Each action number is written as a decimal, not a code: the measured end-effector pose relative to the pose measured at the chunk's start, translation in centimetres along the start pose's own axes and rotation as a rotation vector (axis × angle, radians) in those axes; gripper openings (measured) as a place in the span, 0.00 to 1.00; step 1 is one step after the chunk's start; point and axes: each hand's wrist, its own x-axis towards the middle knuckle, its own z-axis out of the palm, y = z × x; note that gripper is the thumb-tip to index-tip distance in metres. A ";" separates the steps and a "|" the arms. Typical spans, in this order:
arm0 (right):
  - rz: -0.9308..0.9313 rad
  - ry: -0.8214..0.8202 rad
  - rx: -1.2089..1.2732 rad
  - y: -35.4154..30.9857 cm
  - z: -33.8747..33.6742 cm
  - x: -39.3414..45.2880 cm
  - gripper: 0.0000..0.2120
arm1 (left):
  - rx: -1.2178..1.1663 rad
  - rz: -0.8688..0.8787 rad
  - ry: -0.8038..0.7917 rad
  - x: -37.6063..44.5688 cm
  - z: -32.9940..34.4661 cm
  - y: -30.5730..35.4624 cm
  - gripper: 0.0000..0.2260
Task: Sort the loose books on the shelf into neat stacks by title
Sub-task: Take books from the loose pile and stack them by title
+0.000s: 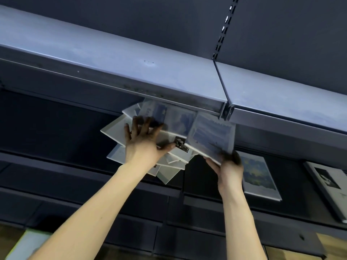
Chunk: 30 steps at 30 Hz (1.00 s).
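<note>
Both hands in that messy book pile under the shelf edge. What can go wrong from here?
1. The fanned pile of books lies at skewed angles with corners past the ledge; with only the left hand spread flat on it, lower ones could slide off.
2. The right hand grips the blue-cover book by one corner only; it may tip or slip.
3. The upper shelf sits close above the pile, so a lifted book may catch on its front edge.

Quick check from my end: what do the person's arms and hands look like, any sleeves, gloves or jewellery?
Both forearms are bare, with no sleeves in view. The left hand and right hand wear no gloves, and no watch or ring shows. The fingertips look darkened, though motion blur and shadow make that uncertain.
</note>
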 end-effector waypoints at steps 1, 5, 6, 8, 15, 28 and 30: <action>0.014 0.011 0.035 -0.1 -0.1 -0.1 0.16 | 0.003 0.002 0.029 -0.2 -0.1 -0.1 0.35; 0.075 0.028 0.132 -0.3 0.0 -0.3 0.13 | 0.034 0.015 0.051 -1.5 -0.8 -0.7 0.29; 0.081 0.015 0.126 -0.4 0.1 -0.4 0.13 | 0.036 0.017 0.066 -1.9 -1.0 -0.7 0.27; 0.088 -0.014 0.095 -0.4 0.5 -0.6 0.13 | 0.030 0.011 0.124 -2.6 -1.3 -0.6 0.23; 0.083 -0.092 -0.081 0.2 2.1 -1.2 0.12 | -0.188 0.036 0.196 -3.4 -1.7 -2.7 0.24; 0.023 -0.145 -0.267 0.4 2.8 -1.8 0.16 | -0.197 0.085 0.312 -4.0 -2.4 -3.7 0.17; 0.002 -0.146 -0.290 0.7 2.8 -2.1 0.14 | -0.186 0.110 0.363 -4.8 -2.9 -2.6 0.11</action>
